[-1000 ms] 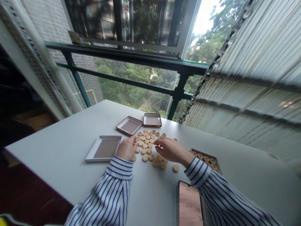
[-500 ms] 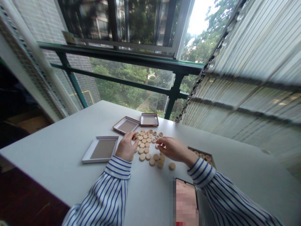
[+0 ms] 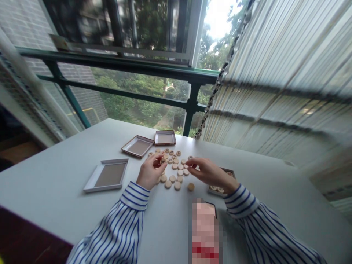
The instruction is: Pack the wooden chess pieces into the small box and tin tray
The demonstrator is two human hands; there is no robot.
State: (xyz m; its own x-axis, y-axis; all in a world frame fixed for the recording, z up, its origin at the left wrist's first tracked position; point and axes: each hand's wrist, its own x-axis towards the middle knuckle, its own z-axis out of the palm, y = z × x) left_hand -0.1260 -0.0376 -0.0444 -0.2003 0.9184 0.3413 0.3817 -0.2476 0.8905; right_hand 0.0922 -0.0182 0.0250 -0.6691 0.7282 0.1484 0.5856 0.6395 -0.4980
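My left hand [image 3: 150,170] pinches a round wooden Chinese chess piece [image 3: 163,161], its dark character turned towards me, just above the left side of a loose spread of such pieces. At the right side of the spread is my right hand [image 3: 206,171], palm down. Its thumb and fingers are curved and a little apart, close to a plain-faced piece [image 3: 186,171]; I see nothing between them. Many pieces lie blank side up, like this one [image 3: 177,186]; others near the back show characters, such as this piece [image 3: 178,153].
An open box [image 3: 217,192] holding pieces sits partly under my right wrist. Left of the spread lies a white shallow tray [image 3: 92,190]; two brown-edged box parts, one left [image 3: 129,152] and one right [image 3: 165,143], lie behind. A phone [image 3: 205,227] is near me.
The view has swung right, so the table appears further left. My right hand has shifted right relative to the pieces, above the box. My left hand still holds a piece.
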